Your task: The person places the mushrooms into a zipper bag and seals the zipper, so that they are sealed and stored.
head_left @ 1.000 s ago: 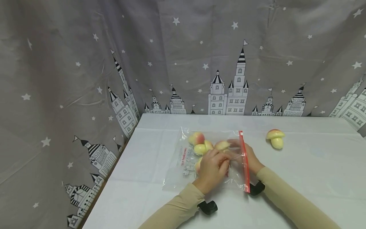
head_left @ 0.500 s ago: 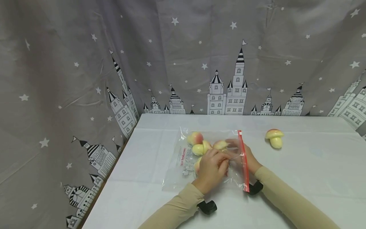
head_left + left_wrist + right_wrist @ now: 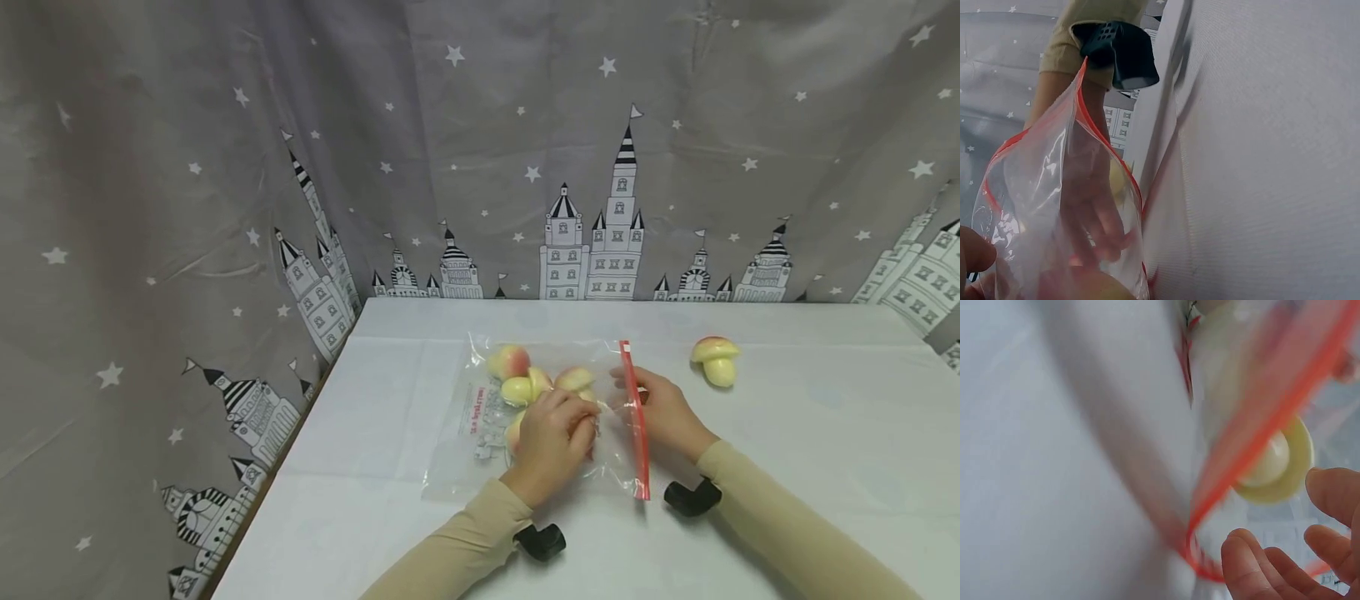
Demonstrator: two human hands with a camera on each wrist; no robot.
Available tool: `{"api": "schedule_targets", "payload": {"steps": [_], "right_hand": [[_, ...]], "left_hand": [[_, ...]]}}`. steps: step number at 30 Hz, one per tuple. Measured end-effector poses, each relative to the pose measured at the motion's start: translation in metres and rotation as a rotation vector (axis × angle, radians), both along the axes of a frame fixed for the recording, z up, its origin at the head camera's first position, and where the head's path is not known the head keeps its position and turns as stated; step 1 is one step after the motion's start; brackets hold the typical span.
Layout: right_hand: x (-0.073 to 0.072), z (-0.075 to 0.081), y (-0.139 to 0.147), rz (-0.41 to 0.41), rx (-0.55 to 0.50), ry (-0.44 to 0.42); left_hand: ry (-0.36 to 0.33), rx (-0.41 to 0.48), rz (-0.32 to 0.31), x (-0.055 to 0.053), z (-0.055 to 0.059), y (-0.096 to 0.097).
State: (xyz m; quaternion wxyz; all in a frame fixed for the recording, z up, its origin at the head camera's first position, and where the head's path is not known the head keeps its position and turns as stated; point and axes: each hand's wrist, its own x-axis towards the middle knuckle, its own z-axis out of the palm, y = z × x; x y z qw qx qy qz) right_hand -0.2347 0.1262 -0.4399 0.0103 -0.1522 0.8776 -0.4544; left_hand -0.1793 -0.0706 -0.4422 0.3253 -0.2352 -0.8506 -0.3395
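Note:
A clear zip bag [image 3: 450,471] with a red zip edge [image 3: 637,425] lies on the table, several yellow-and-pink toy mushrooms [image 3: 516,391] inside it. My left hand [image 3: 551,437] pinches the upper film of the bag and hides part of the contents. At the bag's mouth, my right hand [image 3: 667,412] has its fingertips just inside, the fingers loosely bent and apart with nothing between them. The right wrist view shows a toy mushroom [image 3: 1300,450] beyond those fingers. In the left wrist view the red edge [image 3: 1088,115] gapes apart.
Another toy mushroom [image 3: 717,361] lies outside the bag, on the white tablecloth [image 3: 817,433] to the right. A grey curtain [image 3: 480,100] printed with castles and stars hangs behind the table and along its left side.
My right hand has drawn back to the right, mostly out of the bag, leaving a mushroom inside. The left hand keeps its hold on the film.

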Motion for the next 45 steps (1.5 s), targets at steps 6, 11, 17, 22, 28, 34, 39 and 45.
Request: {"api": "schedule_targets", "payload": {"steps": [6,11,17,22,28,34,39,45], "right_hand": [[0.005,0.008,0.023,-0.014,0.040,0.008],[0.011,0.013,0.042,-0.044,0.074,0.046],[0.018,0.015,0.064,-0.092,0.120,0.046],[0.023,0.019,0.079,-0.130,0.159,0.048],[0.022,0.025,0.096,-0.175,0.165,0.065],[0.013,0.031,0.114,-0.234,0.141,0.084],[0.003,0.032,0.126,-0.287,0.146,0.068],[-0.011,0.030,0.134,-0.336,0.186,0.083]], "left_hand": [[-0.022,0.005,0.002,0.000,0.001,-0.002],[-0.008,0.004,0.008,-0.001,0.000,-0.003],[0.009,0.004,0.007,-0.001,0.000,-0.004],[0.011,0.004,0.015,-0.001,-0.001,-0.004],[-0.007,0.006,0.016,0.000,-0.001,-0.004],[-0.017,0.012,0.003,0.000,0.000,-0.003],[-0.031,0.014,-0.005,0.001,0.000,-0.002],[-0.020,0.016,-0.017,0.001,0.000,0.000]]}}
